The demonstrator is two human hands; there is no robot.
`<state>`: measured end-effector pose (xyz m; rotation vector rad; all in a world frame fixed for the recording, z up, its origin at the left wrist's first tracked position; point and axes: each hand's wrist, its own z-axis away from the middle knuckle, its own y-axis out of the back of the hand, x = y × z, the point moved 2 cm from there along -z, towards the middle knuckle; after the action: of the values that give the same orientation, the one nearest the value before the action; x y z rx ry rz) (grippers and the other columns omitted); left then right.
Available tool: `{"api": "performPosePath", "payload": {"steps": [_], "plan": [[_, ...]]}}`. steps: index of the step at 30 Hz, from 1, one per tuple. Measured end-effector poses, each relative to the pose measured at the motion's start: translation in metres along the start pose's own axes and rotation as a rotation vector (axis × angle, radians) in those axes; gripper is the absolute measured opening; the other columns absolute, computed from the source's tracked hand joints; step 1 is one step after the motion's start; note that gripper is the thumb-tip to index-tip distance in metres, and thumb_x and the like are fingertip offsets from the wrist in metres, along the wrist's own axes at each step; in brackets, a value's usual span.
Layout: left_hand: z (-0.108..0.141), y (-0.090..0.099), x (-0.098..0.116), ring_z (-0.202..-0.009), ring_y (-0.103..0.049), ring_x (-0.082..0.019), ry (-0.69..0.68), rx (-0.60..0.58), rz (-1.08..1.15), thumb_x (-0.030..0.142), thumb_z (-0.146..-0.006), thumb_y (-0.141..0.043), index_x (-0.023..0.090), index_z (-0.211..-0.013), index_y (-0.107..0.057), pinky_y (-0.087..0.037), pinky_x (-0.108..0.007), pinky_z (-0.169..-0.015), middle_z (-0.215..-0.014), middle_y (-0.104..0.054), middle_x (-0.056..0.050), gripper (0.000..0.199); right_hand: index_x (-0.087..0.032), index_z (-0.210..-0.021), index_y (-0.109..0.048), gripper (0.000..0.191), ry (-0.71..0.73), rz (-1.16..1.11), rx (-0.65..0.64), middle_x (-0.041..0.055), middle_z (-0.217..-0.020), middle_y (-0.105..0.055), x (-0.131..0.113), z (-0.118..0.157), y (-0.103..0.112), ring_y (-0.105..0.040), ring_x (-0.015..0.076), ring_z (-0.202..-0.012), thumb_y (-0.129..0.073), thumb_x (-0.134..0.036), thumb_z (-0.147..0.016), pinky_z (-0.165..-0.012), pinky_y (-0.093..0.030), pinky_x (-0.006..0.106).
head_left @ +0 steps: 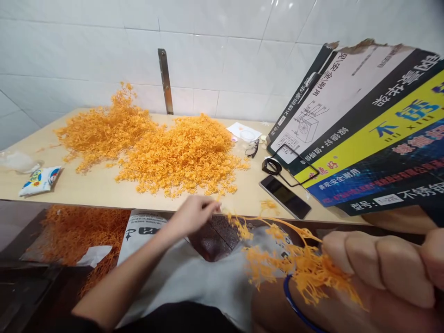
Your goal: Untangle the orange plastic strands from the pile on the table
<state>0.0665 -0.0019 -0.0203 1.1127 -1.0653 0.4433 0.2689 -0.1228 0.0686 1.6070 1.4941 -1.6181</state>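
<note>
My left hand (194,213) is over the table's front edge, its fingertips pinched around what looks like a thin orange plastic piece (218,197); some blur covers it. Close to the camera at the right, my right hand (385,266) is closed around a bunch of orange plastic flower sprigs (298,259). Their branching stems and small flower heads hang out to the left, toward my left hand. In front of the left hand lies a large heap of the same orange plastic flowers (194,155). A second, looser heap (107,125) adjoins it on the left.
On the table (104,187) are a smartphone (285,196), a black cable (272,165), glasses (254,149) and a small printed packet (40,181). A large printed carton (364,125) leans at the right. Darker orange pieces (79,233) fill a bag below. A blue band (294,305) shows near my lap.
</note>
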Motion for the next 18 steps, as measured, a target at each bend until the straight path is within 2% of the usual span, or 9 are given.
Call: {"api": "performPosePath", "payload": {"steps": [2, 4, 6, 8, 11, 13, 15, 18], "plan": [[-0.031, 0.033, 0.015, -0.052, -0.048, -0.013, -0.062, 0.142, -0.209, 0.028, -0.086, -0.053, 0.016, -0.067, -0.067, -0.031, -0.025, -0.055, -0.056, -0.058, -0.001, 0.026, -0.025, -0.056, -0.034, 0.042, 0.158, -0.114, 0.003, -0.0090, -0.042, 0.007, -0.003, -0.002, -0.008, 0.009, 0.0101, -0.032, -0.047, -0.045, -0.091, -0.033, -0.006, 0.029], [-0.058, 0.053, 0.021, -0.062, -0.057, -0.018, -0.072, 0.225, -0.334, 0.028, -0.086, -0.055, 0.016, -0.091, -0.071, -0.037, -0.027, -0.061, -0.069, -0.067, -0.005, 0.020, -0.024, -0.058, -0.038, 0.040, 0.172, -0.170, -0.065, -0.0096, -0.042, 0.000, 0.000, -0.007, -0.020, 0.005, 0.0094, -0.032, -0.049, -0.042, -0.092, -0.033, -0.008, 0.027], [-0.073, 0.060, 0.020, -0.081, -0.064, -0.024, -0.082, 0.260, -0.440, 0.026, -0.087, -0.056, 0.014, -0.117, -0.064, -0.043, -0.030, -0.070, -0.089, -0.071, -0.011, 0.034, -0.023, -0.060, -0.041, 0.038, 0.141, -0.206, -0.119, -0.0098, -0.042, -0.004, 0.005, -0.015, -0.030, 0.002, 0.0087, -0.034, -0.050, -0.041, -0.092, -0.034, -0.009, 0.026], [-0.073, 0.059, 0.015, -0.096, -0.063, -0.028, -0.104, 0.294, -0.527, 0.023, -0.088, -0.053, 0.012, -0.134, -0.052, -0.045, -0.034, -0.079, -0.107, -0.069, -0.016, 0.047, -0.022, -0.061, -0.044, 0.035, 0.126, -0.248, -0.122, -0.0098, -0.044, -0.007, 0.011, -0.023, -0.033, 0.001, 0.0084, -0.036, -0.051, -0.038, -0.092, -0.036, -0.009, 0.026], [-0.052, 0.049, 0.004, -0.104, -0.061, -0.028, -0.167, 0.417, -0.489, 0.025, -0.093, -0.045, 0.011, -0.136, -0.051, -0.045, -0.040, -0.089, -0.117, -0.066, -0.017, 0.046, -0.022, -0.061, -0.044, 0.035, 0.127, -0.308, -0.126, -0.0099, -0.044, -0.007, 0.019, -0.034, -0.032, 0.001, 0.0080, -0.038, -0.056, -0.036, -0.091, -0.037, -0.010, 0.025], [-0.031, 0.035, -0.005, -0.103, -0.062, -0.026, -0.178, 0.458, -0.286, 0.031, -0.094, -0.043, 0.012, -0.125, -0.061, -0.047, -0.039, -0.090, -0.112, -0.068, -0.015, 0.040, -0.022, -0.062, -0.044, 0.035, 0.132, -0.341, -0.123, -0.0102, -0.044, -0.007, 0.023, -0.040, -0.029, 0.001, 0.0078, -0.037, -0.058, -0.037, -0.090, -0.036, -0.010, 0.025], [-0.011, 0.012, -0.016, -0.099, -0.064, -0.024, -0.110, 0.391, 0.025, 0.039, -0.095, -0.044, 0.013, -0.117, -0.066, -0.049, -0.037, -0.085, -0.107, -0.070, -0.013, 0.041, -0.022, -0.063, -0.043, 0.034, 0.130, -0.371, -0.119, -0.0106, -0.044, -0.006, 0.025, -0.044, -0.026, 0.001, 0.0077, -0.037, -0.058, -0.037, -0.090, -0.035, -0.010, 0.025], [0.016, -0.032, -0.028, -0.106, -0.063, -0.025, -0.006, 0.202, 0.482, 0.052, -0.091, -0.048, 0.014, -0.124, -0.059, -0.051, -0.036, -0.086, -0.118, -0.067, -0.015, 0.051, -0.022, -0.065, -0.043, 0.032, 0.121, -0.406, -0.110, -0.0112, -0.044, -0.006, 0.026, -0.046, -0.022, 0.000, 0.0075, -0.037, -0.060, -0.035, -0.089, -0.034, -0.011, 0.024]]}}
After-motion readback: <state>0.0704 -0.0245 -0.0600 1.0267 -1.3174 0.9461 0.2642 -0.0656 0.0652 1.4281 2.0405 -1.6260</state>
